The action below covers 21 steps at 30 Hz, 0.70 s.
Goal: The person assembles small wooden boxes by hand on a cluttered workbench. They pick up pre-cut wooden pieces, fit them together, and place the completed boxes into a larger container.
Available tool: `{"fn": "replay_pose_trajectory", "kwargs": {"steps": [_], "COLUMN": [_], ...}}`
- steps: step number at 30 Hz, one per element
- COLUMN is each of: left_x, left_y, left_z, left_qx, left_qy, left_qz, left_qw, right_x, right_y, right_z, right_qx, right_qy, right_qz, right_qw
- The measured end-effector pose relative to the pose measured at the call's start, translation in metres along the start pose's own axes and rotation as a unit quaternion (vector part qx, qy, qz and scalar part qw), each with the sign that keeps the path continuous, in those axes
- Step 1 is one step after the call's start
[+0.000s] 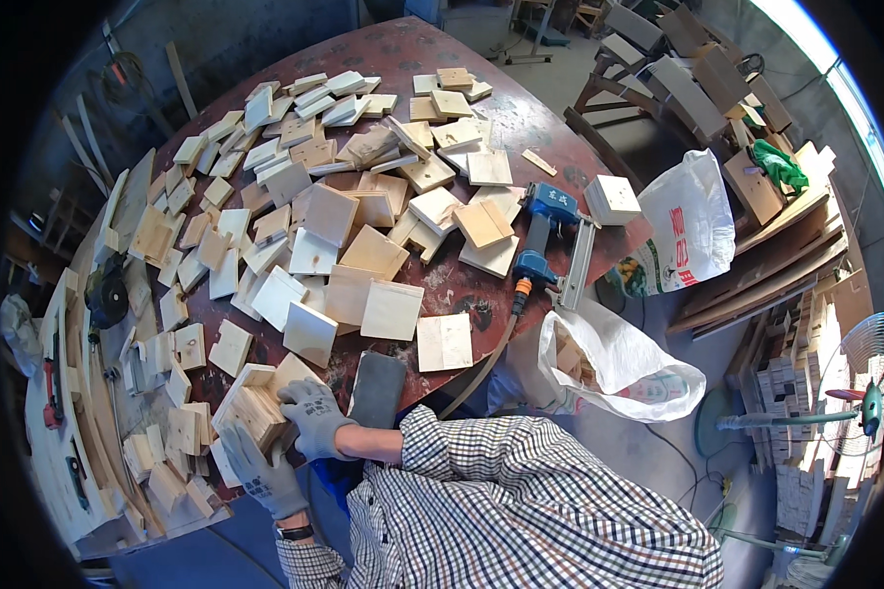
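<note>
Both my hands wear grey work gloves. My left hand [265, 479], with a dark band at its wrist, lies along the near side of a small stack of wooden blocks [258, 410] at the table's front edge. My right hand [314, 417] closes on the right side of the same wooden blocks. The hands hide part of the stack, so I cannot tell whether its pieces are joined. Just right of my right hand lies a dark grey rectangular slab [376, 385]. Loose square wooden boards [393, 310] lie beyond it.
Many boards cover the reddish table [403, 49]. A blue nail gun [552, 201] with a hose lies at its right edge beside stacked boards [613, 199]. An open white sack [619, 368] and a green fan [869, 407] stand to the right. Long planks [93, 393] line the left.
</note>
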<state>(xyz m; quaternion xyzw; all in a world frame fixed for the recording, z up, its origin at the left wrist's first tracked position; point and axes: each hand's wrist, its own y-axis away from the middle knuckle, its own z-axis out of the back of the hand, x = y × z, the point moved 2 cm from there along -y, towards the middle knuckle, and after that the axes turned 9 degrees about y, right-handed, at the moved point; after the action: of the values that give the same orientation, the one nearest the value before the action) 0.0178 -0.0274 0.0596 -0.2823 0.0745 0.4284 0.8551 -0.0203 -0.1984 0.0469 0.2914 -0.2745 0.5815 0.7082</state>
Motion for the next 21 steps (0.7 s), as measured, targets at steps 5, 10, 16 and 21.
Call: {"fn": "replay_pose_trajectory", "kwargs": {"steps": [5,10,16,21], "left_x": [-0.002,-0.006,-0.002,0.000], "left_y": [-0.002,-0.004,0.000,-0.007], "left_z": [0.007,0.012,0.011,0.007], "left_qx": [0.022,0.043,0.049,0.038], "left_qy": [-0.018,-0.041,-0.078,-0.062], "left_qz": [-0.009,-0.002,-0.004,-0.010], "left_qw": [1.000,0.998,0.996,0.997], "right_x": [-0.004,0.002,-0.002,-0.015], "right_y": [0.002,-0.010,-0.023,-0.021], "right_z": [-0.012,0.000,0.010,-0.001], "right_qx": [-0.120,-0.051,-0.028,-0.061], "right_qy": [0.140,0.248,0.267,0.318], "right_qz": [0.099,0.061,0.103,0.131], "right_qw": [0.978,0.965,0.958,0.937]}}
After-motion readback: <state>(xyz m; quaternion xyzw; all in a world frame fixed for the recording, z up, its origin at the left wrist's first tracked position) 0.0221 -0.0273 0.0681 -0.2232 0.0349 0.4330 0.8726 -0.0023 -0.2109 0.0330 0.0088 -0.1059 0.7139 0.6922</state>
